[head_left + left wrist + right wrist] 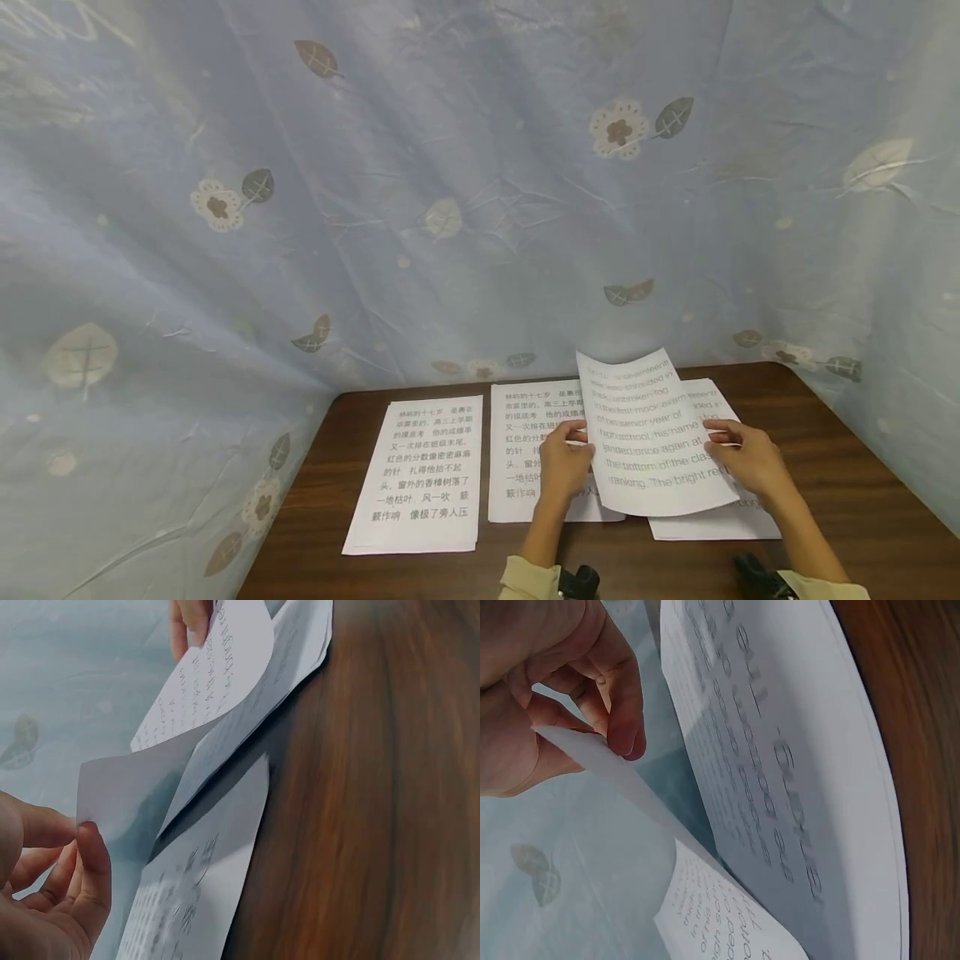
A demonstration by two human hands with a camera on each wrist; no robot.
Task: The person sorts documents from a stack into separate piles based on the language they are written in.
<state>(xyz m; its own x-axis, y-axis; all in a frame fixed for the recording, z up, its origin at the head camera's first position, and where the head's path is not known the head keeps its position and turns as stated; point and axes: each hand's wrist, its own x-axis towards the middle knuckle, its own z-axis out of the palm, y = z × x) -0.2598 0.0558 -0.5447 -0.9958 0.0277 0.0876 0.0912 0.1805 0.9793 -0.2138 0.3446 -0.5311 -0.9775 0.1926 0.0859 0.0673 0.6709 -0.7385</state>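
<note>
A curved sheet of English text (645,442) is held up off the table between both hands. The left hand (564,467) pinches its left edge between thumb and fingers; in the left wrist view the left hand (56,885) grips that edge at the lower left. The right hand (750,458) pinches the right edge, and in the right wrist view the right hand (570,697) has thumb and fingers on the paper. Beneath and to the right lies a stack of English pages (708,527), partly covered by the raised sheet.
A stack of Chinese text (427,475) lies at the left of the brown wooden table (315,508). Another Chinese stack (517,508) lies in the middle, partly behind the left hand and raised sheet. A patterned blue-grey cloth (465,208) hangs behind the table.
</note>
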